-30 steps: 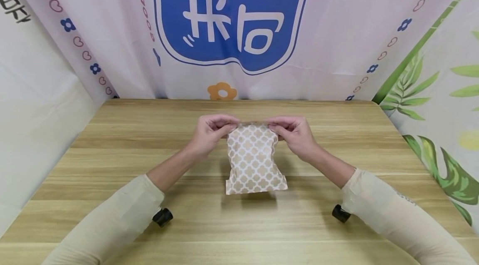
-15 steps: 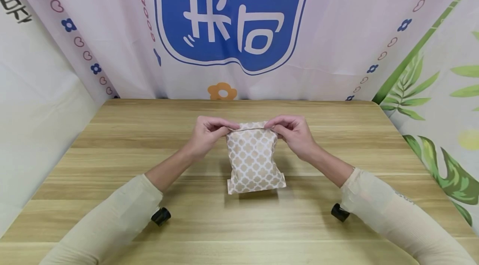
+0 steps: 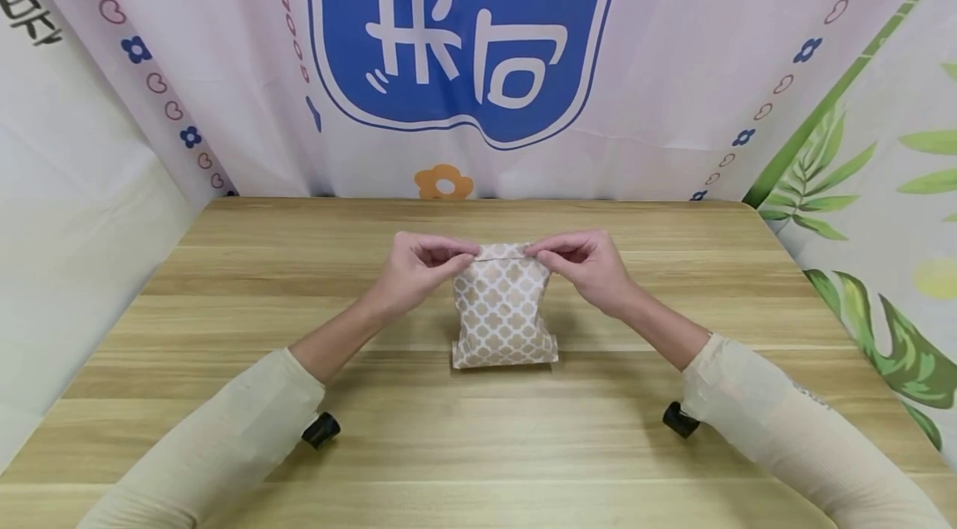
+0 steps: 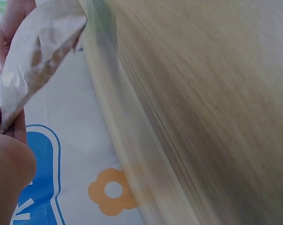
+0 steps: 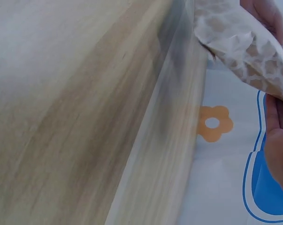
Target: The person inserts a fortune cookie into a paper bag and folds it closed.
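A paper bag (image 3: 503,309) in beige and white lattice print is held up by its top edge, which is folded over in a narrow strip. At the top left corner my left hand (image 3: 419,270) pinches the fold between thumb and fingers. My right hand (image 3: 586,270) pinches the top right corner the same way. The bag bulges in the left wrist view (image 4: 42,47), so something seems to fill it, but the contents are hidden. In the right wrist view its wrinkled side (image 5: 244,44) shows, with its lower end near the table surface.
The wooden table (image 3: 478,446) spreads under both arms, its far edge meeting a printed curtain (image 3: 673,97) with a blue emblem. White cloth (image 3: 67,222) hangs at the left and leaf-printed cloth (image 3: 882,263) at the right. A black wrist camera (image 3: 321,431) sticks out below the left sleeve.
The top edge of the bag has been folded over toward me into a strip. Its bottom edge has moved away from me, and the bag looks shorter. Both hands stay at the top corners.
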Demonstrator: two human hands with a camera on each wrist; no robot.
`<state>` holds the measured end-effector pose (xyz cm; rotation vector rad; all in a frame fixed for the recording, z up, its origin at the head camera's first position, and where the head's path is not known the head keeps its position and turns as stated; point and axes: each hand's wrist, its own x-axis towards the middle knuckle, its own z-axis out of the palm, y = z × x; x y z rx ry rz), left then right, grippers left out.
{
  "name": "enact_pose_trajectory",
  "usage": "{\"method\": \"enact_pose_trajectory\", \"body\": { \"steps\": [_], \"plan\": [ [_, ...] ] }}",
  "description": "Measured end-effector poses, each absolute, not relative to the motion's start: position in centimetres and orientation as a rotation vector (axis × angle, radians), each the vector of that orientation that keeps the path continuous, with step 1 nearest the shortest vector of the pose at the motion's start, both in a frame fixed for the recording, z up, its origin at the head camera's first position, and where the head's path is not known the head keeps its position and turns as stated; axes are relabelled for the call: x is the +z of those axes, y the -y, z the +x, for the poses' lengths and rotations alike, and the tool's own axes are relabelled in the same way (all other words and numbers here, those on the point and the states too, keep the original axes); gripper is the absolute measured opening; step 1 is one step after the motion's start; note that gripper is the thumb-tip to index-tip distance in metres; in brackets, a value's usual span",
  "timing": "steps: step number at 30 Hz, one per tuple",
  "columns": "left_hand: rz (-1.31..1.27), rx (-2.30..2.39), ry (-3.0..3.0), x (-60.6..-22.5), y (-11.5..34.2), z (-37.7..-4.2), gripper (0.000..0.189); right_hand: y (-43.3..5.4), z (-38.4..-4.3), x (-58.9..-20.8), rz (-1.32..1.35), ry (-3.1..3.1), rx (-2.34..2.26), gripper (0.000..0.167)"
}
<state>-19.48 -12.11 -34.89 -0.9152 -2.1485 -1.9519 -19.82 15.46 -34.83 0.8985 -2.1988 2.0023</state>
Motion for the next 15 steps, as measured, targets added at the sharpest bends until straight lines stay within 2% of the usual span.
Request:
{"method": "enact_pose_trajectory", "body": {
  "steps": [4,10,15],
  "plan": [
    [-0.907,-1.944,2.105,-34.9,11.9,-19.5,0.02,-15.4,-19.9,-34.8,0.905,2.187,1.965,0.015],
    [-0.867,-1.904,2.153,-34.4,11.7,-19.4,0.02,-14.9,-19.7,-34.7,0.88,2.151,1.892,0.032],
    [-0.823,-1.815,2.282,-33.7,11.2,-19.4,0.019,-14.5,-19.5,-34.8,0.869,2.135,1.853,0.03]
  ]
}}
